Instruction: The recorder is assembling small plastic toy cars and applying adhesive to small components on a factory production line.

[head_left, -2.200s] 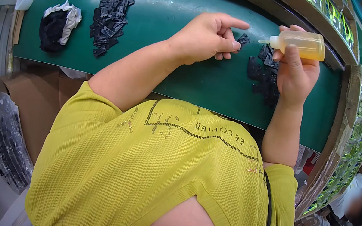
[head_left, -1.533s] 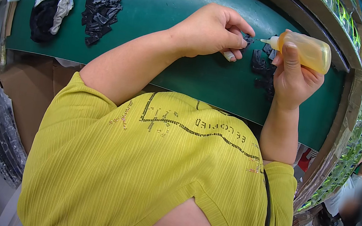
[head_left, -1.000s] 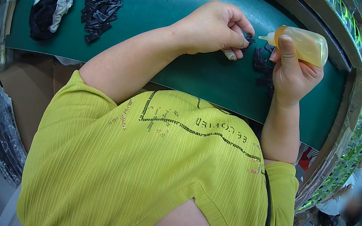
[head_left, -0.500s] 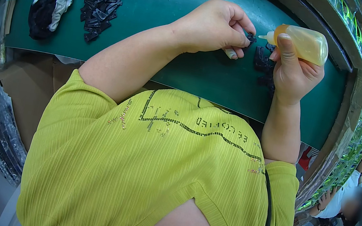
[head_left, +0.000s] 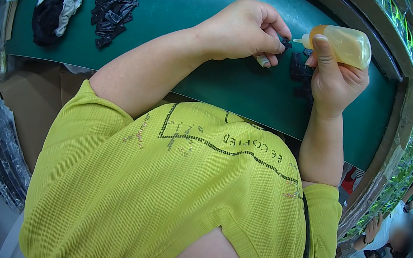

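Green counter carries the work. Left hand pinches a small black part between thumb and fingertips, grip narrow and closed on it. Right hand wraps a yellowish squeeze bottle, grip closed around its body, nozzle pointing left and almost touching the black part. Just below the nozzle, partly hidden by the right hand, lies a small cluster of black parts on the counter. Well apart, at far left, sits a bigger pile of black parts and beside it a black-and-white cloth bundle.

Progress, judged: mid-cycle, one part at the nozzle for a drop. Cannot tell which pile is done and which is waiting; if the left pile is untreated stock, most of the work is left. No liquid visible at the tip.
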The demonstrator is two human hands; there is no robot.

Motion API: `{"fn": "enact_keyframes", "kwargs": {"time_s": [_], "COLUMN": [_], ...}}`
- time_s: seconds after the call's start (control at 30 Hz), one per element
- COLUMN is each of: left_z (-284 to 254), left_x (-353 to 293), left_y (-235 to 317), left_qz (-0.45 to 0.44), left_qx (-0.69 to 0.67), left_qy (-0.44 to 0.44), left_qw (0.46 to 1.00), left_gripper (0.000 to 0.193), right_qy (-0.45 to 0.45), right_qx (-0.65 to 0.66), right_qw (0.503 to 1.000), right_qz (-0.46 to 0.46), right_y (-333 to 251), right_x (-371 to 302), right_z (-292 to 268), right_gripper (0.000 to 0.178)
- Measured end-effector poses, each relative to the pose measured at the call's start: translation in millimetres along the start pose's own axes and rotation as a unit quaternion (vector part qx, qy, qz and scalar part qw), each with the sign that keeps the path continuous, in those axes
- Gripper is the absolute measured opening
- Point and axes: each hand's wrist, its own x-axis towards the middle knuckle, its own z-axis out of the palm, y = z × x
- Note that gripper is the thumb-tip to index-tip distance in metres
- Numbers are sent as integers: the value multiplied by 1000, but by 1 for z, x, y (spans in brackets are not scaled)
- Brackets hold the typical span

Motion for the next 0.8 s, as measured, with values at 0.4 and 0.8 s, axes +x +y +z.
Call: {"fn": "enact_keyframes", "kwargs": {"time_s": [0.4,0.8], "left_z": [0,-1], "left_x": [-3,-1], "left_y": [9,6], "left_qz": [-22,-22], "left_qx": [-15,-32], "left_qy": [47,50], "left_qw": [999,998], "left_gripper": [22,19], "right_qy": [40,0], "right_qx": [140,108], "right_qw": [989,993], "right_qz": [39,46], "right_y": [1,0], "right_x": [4,-1], "right_z": [-10,-7], "right_gripper": [15,19]}}
